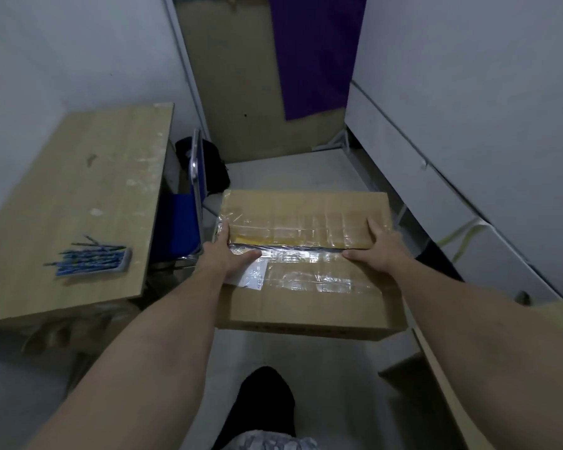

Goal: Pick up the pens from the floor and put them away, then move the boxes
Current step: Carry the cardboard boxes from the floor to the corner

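A taped brown cardboard box [306,306] is in front of me over the pale floor. My left hand [228,254] grips its left side, thumb across the top near the tape seam. My right hand [379,248] grips the right side, fingers spread on the lid. Several blue pens [88,256] lie in a small grey tray on the wooden desk [78,190] to my left.
A blue chair [179,222] stands between the desk and the box. A board with purple cloth [309,53] leans at the back. White panels [452,190] run along the right. Another cardboard box edge [436,368] is at lower right. My dark shoe [264,404] is below.
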